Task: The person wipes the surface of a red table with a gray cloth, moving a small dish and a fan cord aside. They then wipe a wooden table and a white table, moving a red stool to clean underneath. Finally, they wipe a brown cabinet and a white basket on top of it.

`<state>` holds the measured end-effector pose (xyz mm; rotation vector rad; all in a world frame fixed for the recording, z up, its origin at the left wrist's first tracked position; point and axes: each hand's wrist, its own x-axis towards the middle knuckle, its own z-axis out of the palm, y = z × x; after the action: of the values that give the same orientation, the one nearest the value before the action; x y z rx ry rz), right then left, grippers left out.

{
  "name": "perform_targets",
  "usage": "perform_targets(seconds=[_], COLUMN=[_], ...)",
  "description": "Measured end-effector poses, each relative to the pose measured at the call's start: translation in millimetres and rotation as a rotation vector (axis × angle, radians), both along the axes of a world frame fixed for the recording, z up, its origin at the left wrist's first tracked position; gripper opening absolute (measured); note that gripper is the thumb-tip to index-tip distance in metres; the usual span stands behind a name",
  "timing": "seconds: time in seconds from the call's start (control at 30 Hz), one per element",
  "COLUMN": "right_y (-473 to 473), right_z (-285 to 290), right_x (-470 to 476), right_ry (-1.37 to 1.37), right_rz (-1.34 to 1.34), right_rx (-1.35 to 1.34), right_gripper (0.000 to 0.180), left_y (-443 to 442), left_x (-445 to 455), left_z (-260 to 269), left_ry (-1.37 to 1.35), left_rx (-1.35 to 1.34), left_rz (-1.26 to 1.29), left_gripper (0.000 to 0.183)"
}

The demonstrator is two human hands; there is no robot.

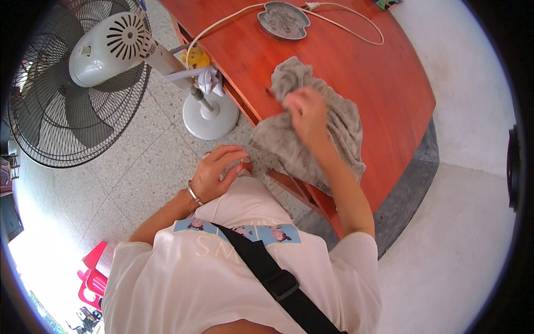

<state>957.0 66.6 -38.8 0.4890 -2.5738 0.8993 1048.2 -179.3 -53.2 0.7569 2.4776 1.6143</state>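
A crumpled grey-brown towel lies on the reddish wooden table and hangs over its near edge. Over the towel's middle is my right hand, blurred and with curled fingers. Whether those fingers grip the cloth is not clear. A small dark blurred speck shows beside the towel's left edge. My left hand, a metal bangle on its wrist, is in front of my light trousers with fingers bent, apart and holding nothing.
A pedestal fan stands left of the table, a white cloth near its pole. A dusty grey tray and a pale plugged cable lie at the table's far end. A white wall borders the right.
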Motion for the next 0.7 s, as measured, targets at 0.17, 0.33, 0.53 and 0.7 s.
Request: perform_targets(seconds=[0.17, 0.33, 0.53, 0.7], right_y=[0, 9, 11, 8], right_z=[7, -1, 3, 3], right_x=[1, -27, -12, -33], right_ry=[-0.099, -0.044, -0.068, -0.047], right_rz=[0.032, -0.012, 0.012, -0.044], right_rx=[-0.091, -0.01, 0.003, 0.012], right_gripper=[0.008, 0.009, 0.009, 0.01], left_y=[-1, -2, -8, -12], left_x=[-2, -1, 1, 2], left_z=[-7, -2, -8, -6], left_ry=[-0.01, 0.002, -0.005, 0.001], left_rx=[0.048, 0.036, 0.046, 0.011], left_rz=[0.036, 0.044, 0.069, 0.092], left_gripper=[0.03, 0.029, 0.028, 0.026])
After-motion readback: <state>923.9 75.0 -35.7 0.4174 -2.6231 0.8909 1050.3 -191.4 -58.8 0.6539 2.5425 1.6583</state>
